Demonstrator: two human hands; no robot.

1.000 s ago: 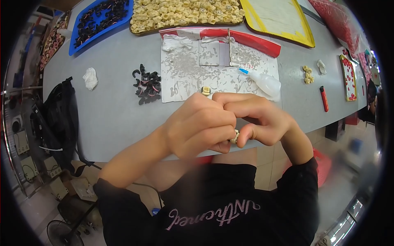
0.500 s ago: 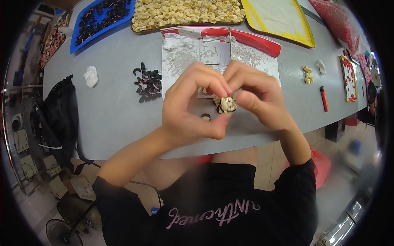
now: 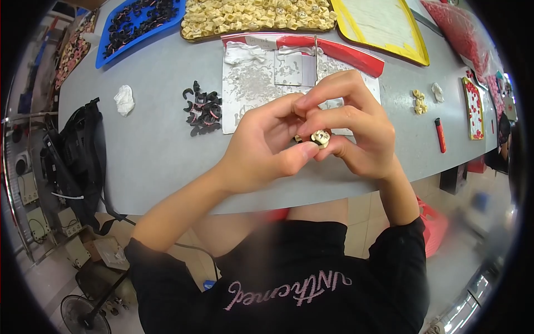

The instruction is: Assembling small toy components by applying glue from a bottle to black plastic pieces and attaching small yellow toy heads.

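Over the front part of the table, both hands meet at a small cream toy piece (image 3: 321, 137) with black parts and dark marks on it. My left hand (image 3: 253, 145) has its thumb tip against the piece's left side, fingers curled behind. My right hand (image 3: 359, 131) pinches it from the right with thumb and bent fingers. Part of the piece is hidden by fingertips. Beyond the hands lies a white board (image 3: 239, 94) covered in grey smears. A heap of black curved parts (image 3: 203, 111), some with pink strips, is left of it.
At the back stand a blue tray (image 3: 103, 60) of black parts, a tray of cream pieces (image 3: 256, 15) and a yellow-edged tray (image 3: 420, 53). On the right are several cream pieces (image 3: 419, 102) and a red-and-black tool (image 3: 440, 135). A crumpled tissue (image 3: 124, 101) lies left.
My right thumb and fingers have closed onto the toy piece, which has shifted slightly right and turned. The small dark piece seen on the table below the hands no longer shows.
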